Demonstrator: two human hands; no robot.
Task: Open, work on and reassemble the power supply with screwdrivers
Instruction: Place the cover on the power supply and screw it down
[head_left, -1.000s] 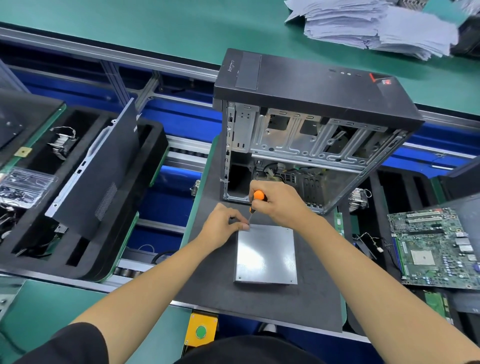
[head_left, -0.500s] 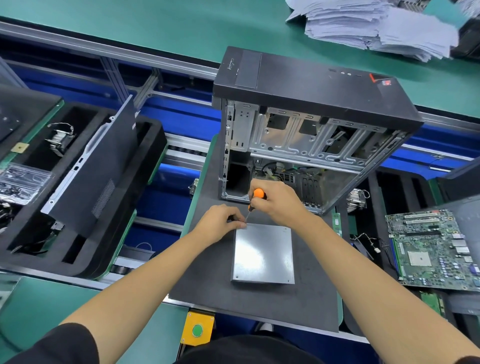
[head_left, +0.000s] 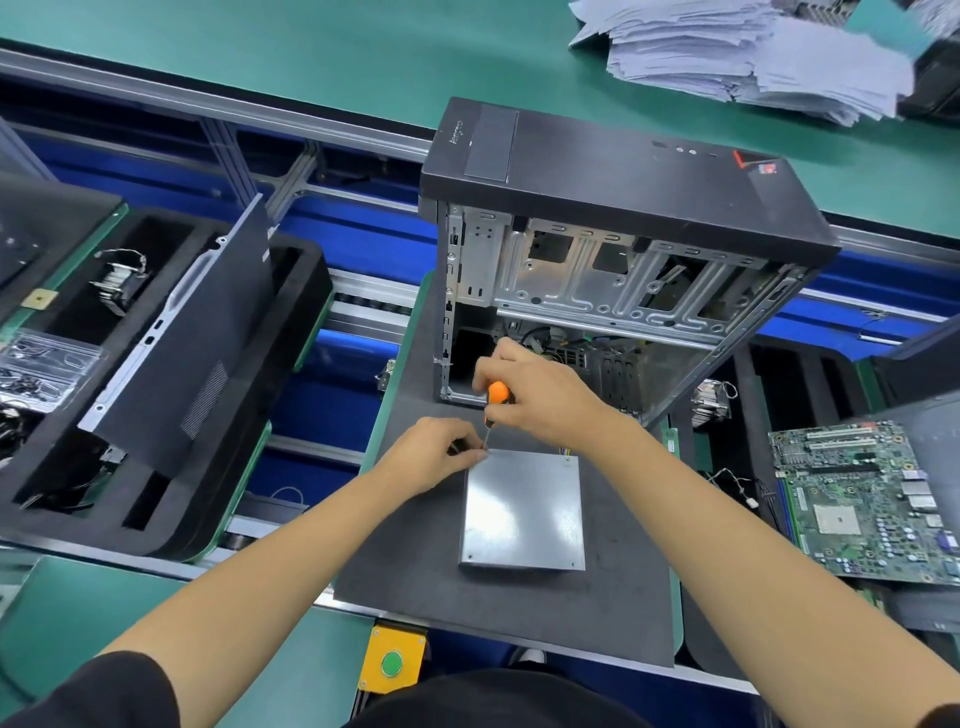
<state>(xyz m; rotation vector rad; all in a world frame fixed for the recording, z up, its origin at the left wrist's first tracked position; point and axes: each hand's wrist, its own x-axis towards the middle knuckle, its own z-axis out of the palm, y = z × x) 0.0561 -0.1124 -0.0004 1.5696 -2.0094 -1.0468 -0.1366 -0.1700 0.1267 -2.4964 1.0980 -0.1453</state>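
The power supply (head_left: 522, 512), a flat grey metal box, lay on the dark mat (head_left: 415, 571) of the worktop, just in front of the open computer case (head_left: 597, 260). The right hand (head_left: 535, 402) gripped the orange-handled screwdriver (head_left: 496, 395), its thin shaft angled down to the box's far left corner. The left hand (head_left: 434, 454) rested at that same corner, fingertips pinched together, perhaps round a screw too small to make out. A circuit board (head_left: 862, 499) lay well right of the box.
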